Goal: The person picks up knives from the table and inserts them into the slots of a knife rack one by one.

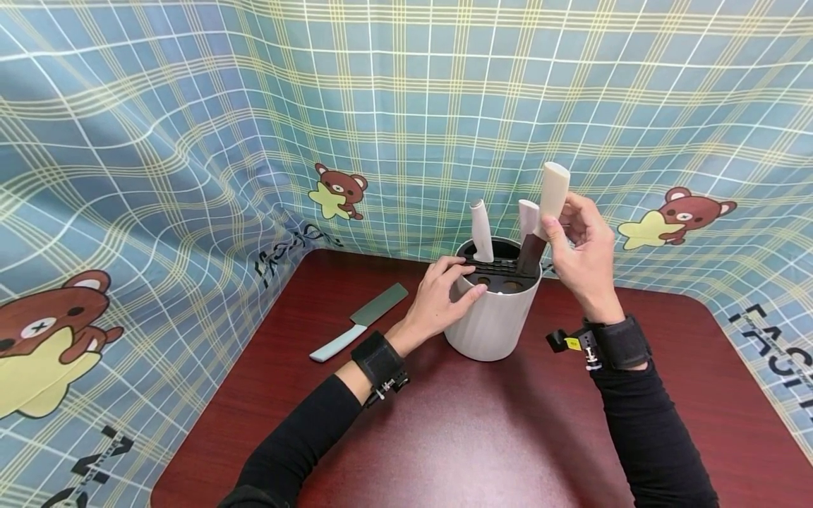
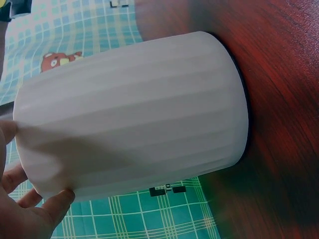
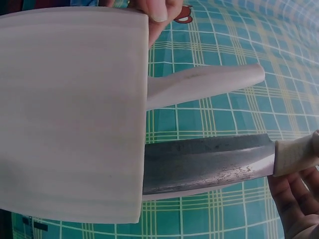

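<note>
A white ribbed knife holder (image 1: 489, 328) with a black slotted top stands upright on the table. My left hand (image 1: 437, 295) grips its rim on the left side, with the thumb toward the front. My right hand (image 1: 588, 254) pinches the cream handle (image 1: 555, 185) of a knife above the holder's right side. That knife's broad dark blade (image 3: 214, 162) is partly inside the holder; its lower end is hidden. Two other knives stand in the holder, a left one with a white handle (image 1: 481, 229) and another pale handle (image 1: 528, 214) behind the held knife.
On the dark red table (image 1: 457, 437), left of the holder, lies a cleaver (image 1: 379, 305) with a pale blue handle. A plaid cloth (image 1: 406, 106) with bear prints hangs behind and beside the table.
</note>
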### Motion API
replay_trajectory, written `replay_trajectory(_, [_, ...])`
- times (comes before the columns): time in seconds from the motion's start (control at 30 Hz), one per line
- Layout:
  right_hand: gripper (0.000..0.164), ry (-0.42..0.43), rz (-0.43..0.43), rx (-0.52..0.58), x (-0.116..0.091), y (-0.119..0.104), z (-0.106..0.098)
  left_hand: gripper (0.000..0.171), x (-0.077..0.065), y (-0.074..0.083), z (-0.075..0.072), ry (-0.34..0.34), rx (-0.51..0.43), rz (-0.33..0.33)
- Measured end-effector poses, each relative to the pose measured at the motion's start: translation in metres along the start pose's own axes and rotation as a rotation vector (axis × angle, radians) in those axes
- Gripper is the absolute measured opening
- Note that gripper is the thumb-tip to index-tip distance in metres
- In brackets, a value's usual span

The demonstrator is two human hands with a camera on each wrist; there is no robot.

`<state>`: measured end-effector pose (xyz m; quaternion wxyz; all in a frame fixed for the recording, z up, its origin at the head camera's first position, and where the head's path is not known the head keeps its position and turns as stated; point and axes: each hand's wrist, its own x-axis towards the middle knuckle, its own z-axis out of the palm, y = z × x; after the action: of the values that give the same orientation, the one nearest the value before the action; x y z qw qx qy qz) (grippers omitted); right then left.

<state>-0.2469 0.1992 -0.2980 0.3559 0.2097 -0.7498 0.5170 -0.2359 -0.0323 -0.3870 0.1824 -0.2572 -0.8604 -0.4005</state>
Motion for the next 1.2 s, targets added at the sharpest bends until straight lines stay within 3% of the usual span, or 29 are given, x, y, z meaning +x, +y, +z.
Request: replay_trajectory(1.2, [0.038, -0.052, -0.028, 0.049, 0.0052, 0.0078, -0.0081, 0.045, -0.0011, -0.0005, 0.0006, -0.003, 0.001, 0.005])
